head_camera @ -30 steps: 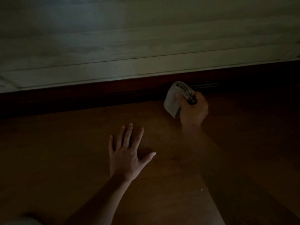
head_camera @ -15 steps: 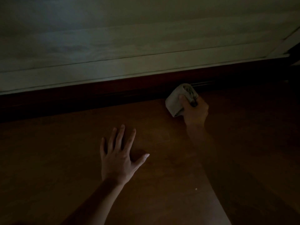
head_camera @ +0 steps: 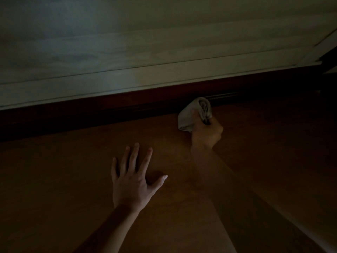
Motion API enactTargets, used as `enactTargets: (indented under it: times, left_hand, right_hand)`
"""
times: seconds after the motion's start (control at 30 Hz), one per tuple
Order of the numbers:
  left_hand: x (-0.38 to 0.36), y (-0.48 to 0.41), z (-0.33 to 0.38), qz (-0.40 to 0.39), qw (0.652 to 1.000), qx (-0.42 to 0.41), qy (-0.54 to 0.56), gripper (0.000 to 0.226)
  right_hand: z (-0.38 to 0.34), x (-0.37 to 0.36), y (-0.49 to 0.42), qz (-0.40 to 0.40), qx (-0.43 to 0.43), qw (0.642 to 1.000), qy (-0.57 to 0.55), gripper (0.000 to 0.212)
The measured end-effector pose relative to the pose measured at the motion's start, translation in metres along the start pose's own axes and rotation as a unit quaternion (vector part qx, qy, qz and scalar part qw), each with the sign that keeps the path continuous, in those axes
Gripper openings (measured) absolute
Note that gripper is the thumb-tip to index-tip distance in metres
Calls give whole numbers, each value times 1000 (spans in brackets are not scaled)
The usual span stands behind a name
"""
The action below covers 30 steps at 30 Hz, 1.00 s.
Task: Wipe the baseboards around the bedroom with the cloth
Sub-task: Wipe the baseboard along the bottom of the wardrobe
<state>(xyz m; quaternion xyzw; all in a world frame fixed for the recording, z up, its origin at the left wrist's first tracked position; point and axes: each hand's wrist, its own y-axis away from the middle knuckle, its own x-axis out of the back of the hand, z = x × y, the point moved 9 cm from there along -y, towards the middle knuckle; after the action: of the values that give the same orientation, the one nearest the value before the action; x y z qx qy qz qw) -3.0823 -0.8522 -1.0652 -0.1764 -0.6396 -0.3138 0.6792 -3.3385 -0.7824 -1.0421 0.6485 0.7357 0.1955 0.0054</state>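
Observation:
The room is dim. A dark reddish-brown baseboard (head_camera: 127, 105) runs across the view below a pale panelled wall. My right hand (head_camera: 207, 133) grips a bunched pale grey cloth (head_camera: 195, 114), and the cloth's top presses against the baseboard just right of centre. My left hand (head_camera: 134, 181) lies flat on the brown wooden floor (head_camera: 63, 179) with its fingers spread, nearer to me and to the left of the cloth.
The pale wall panel (head_camera: 145, 42) fills the upper half. At the far right a dark gap or corner (head_camera: 330, 61) ends the panel. The floor stretches open to both sides.
The view has shifted rightward along the wall, revealing the corner at right. My right hand stays with the cloth against the baseboard. My left hand slid a little left on the floor.

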Motion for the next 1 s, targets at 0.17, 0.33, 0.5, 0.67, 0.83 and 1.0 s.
enactTargets:
  times: [0.17, 0.33, 0.5, 0.67, 0.83, 1.0]
  left_hand:
    - [-1, 0, -1, 0, 1000, -2, -2, 92]
    - [0, 1, -1, 9, 1000, -2, 5, 91]
    - [2, 1, -1, 12, 1000, 1, 10, 91]
    - [3, 1, -1, 11, 1000, 1, 18, 90]
    - [6, 0, -2, 12, 999, 18, 30, 88]
    - [15, -26, 33, 50, 997, -36, 55, 77]
  right_hand:
    - [2, -6, 6, -4, -17, 999, -44, 21]
    - [11, -28, 28, -55, -32, 997, -33, 15]
    - [13, -38, 42, -23, -50, 996, -64, 24]
    - [9, -62, 65, -119, -5, 993, 3, 11]
    - [-10, -40, 36, -154, 55, 986, 13, 30]
    - [-30, -5, -6, -111, 104, 988, 10, 33]
